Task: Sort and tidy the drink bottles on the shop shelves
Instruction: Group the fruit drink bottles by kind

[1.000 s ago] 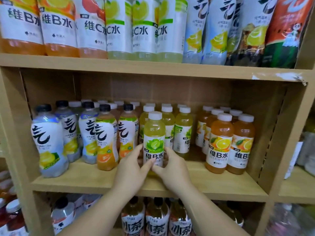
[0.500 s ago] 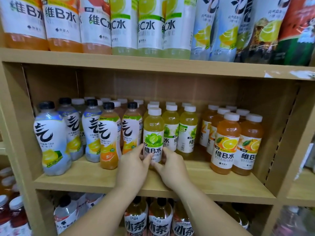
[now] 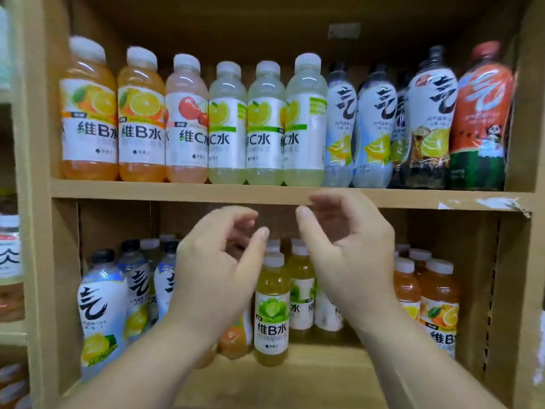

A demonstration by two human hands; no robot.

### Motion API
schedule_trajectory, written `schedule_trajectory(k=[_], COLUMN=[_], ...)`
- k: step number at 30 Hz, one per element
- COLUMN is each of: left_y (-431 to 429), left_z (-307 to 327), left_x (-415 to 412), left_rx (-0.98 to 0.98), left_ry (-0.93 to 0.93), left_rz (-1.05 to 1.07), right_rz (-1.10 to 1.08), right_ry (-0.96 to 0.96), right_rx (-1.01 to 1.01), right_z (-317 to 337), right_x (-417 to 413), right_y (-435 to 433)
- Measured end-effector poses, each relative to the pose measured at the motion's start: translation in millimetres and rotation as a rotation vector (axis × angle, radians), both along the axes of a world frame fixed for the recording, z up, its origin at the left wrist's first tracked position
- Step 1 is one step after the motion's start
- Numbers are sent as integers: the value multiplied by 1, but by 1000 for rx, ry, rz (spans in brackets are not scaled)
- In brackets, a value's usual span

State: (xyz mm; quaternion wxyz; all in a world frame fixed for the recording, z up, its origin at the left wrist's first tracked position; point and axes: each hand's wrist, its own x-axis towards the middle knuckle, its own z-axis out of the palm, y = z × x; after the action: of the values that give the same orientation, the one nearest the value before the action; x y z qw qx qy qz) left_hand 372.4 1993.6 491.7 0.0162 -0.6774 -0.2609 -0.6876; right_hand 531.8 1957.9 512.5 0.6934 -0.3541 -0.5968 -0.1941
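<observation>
Head | left hand [image 3: 218, 278], right hand [image 3: 354, 261]: loosely curled, nothing held | risk: lime bottle [image 3: 271, 317] between hands could be toppled if brushed

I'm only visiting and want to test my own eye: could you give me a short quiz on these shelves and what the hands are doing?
1. True or false: the left hand and the right hand each grip a bottle.
2. On the upper shelf, how many white-capped lemon bottles stand side by side? A two, B three, C five.
3. Fill in: the watermelon bottle stands at the upper shelf's far ____ end.
Key: 1 false, both hold nothing; 2 B; 3 right.
</observation>
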Motion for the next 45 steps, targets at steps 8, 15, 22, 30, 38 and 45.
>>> schedule_trajectory(k=[8,15,22,30,38,45], left_y=[17,52,58,50,45,5], left_z=[112,134,129,128,128,127], left_x=[17,45,47,40,32,11], left_rx=[-30,-247,-276,-237,-233,-265], left_ry=[251,243,160,172,33,-37], left_rz=[57,-6,-161,-161,-366,-683], right_rz=[-127,-118,-11,70,71,306], right_ry=[21,-19,86,41,-22,-127], right_rx=[-408,-584,-554,-540,-451,-300], right_z=[104,126,121,118,113,98], right_x=[28,30,29,35,30,9], right_y=[25,34,32,37,37,17])
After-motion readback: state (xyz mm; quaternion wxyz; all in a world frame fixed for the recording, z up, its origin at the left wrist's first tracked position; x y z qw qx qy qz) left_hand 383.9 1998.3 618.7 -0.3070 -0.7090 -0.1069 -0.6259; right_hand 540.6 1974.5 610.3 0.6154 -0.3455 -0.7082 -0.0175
